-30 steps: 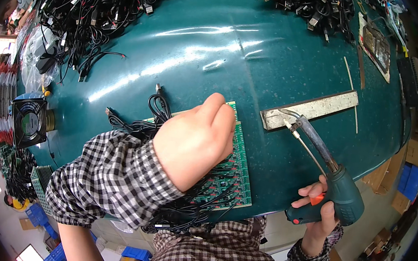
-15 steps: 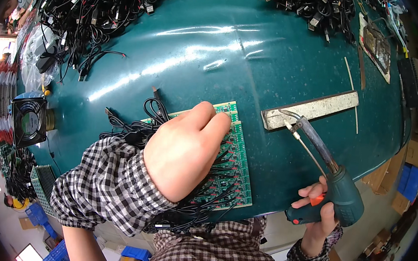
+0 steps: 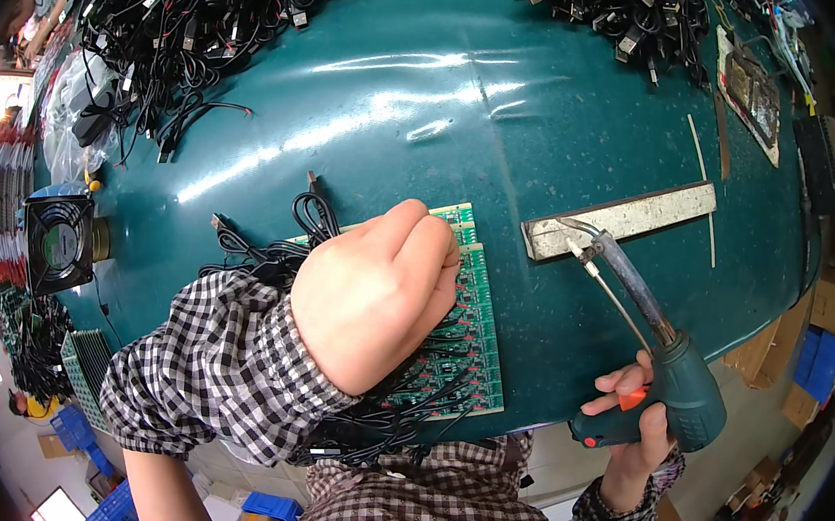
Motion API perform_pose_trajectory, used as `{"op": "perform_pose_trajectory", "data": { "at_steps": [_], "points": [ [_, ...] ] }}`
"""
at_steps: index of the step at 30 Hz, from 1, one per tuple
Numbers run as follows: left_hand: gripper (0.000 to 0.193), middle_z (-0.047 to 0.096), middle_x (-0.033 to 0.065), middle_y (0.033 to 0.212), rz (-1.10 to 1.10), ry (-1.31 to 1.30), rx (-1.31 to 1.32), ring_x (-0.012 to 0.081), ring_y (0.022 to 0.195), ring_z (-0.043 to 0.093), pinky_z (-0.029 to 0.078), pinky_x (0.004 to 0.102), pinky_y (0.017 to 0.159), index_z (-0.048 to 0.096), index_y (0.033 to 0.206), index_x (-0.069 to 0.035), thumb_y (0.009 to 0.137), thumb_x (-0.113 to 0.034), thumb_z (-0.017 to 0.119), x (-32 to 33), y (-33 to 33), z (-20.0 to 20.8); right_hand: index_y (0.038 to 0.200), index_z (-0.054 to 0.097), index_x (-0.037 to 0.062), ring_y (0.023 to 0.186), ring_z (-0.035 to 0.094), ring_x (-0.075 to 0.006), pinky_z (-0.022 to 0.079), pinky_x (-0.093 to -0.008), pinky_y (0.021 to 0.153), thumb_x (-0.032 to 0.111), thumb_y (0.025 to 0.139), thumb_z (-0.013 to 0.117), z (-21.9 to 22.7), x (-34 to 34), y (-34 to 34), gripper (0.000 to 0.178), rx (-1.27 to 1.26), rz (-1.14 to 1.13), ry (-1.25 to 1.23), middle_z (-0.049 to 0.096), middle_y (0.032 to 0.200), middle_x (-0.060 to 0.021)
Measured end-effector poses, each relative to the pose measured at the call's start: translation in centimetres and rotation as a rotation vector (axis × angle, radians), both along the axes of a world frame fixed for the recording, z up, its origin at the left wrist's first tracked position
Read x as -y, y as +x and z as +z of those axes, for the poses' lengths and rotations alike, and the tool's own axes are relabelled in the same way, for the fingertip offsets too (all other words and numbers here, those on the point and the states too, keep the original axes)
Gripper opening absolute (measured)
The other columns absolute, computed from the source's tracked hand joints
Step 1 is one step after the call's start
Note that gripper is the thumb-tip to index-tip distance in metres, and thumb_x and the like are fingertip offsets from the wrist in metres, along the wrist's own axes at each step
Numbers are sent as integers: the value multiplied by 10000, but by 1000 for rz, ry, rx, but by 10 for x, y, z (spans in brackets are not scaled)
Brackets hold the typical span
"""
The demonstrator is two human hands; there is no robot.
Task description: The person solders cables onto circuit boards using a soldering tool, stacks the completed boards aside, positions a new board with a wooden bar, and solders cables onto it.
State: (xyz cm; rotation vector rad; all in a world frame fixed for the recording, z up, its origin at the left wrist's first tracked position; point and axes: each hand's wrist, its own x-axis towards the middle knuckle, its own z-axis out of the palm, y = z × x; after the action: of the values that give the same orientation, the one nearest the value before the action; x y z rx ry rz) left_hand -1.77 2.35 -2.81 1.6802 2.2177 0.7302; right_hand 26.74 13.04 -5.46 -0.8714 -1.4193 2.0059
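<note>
My left hand [image 3: 369,291] is closed over the upper part of a green circuit board panel [image 3: 482,357], its fingertips turned down and pressed together. Whatever they pinch is hidden beneath the hand. Black cables [image 3: 272,262] with plugs lie along the panel's left side, and thin black leads run across its rows. At the right, my right hand [image 3: 654,442] is wrapped round the handle of a dark green soldering gun [image 3: 691,392] with an orange-red trigger. The gun's bent tip and thin feed tube rest at the left end of a pale, stained bar [image 3: 643,220].
Big heaps of black cables [image 3: 190,18] and more cables [image 3: 632,20] lie at the back. A small black fan [image 3: 58,236] stands at the left edge. A stained tray [image 3: 750,97] sits far right. Thin pale sticks [image 3: 698,147] lie by the bar.
My left hand has shifted slightly over the panel, and its fingers are curled in more. My right hand and the soldering gun have stayed in place.
</note>
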Motion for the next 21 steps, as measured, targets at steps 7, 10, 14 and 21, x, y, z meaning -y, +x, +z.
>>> {"op": "perform_pose_trajectory", "data": {
  "at_steps": [7,10,14,21],
  "points": [
    [161,538,107,769,-41,-9,45,285,675,595,493,366,587,554,824,-33,729,15,675,0,3,-4,1319,396,-157,988,621,-297,638,-363,629,325,938,571,-2,0,-1,639,-16,2,-10,603,968,-158],
    [159,532,111,776,-44,-23,72,287,688,593,494,368,594,557,830,-32,729,21,668,0,2,-3,1315,398,-157,983,624,-298,638,-364,629,328,934,575,-1,0,0,642,-8,1,-14,603,965,-159],
    [153,527,118,789,-63,-18,57,295,695,589,492,374,600,559,840,-27,736,28,657,0,2,-4,1313,399,-156,981,627,-300,637,-365,628,334,929,583,0,1,1,650,2,0,-19,604,961,-159],
    [142,528,124,794,-38,-43,118,311,689,588,492,376,607,560,844,-24,747,26,650,-1,1,0,1307,409,-153,984,629,-306,636,-381,637,333,919,607,4,4,0,652,12,12,-36,610,955,-159]
  ]
}}
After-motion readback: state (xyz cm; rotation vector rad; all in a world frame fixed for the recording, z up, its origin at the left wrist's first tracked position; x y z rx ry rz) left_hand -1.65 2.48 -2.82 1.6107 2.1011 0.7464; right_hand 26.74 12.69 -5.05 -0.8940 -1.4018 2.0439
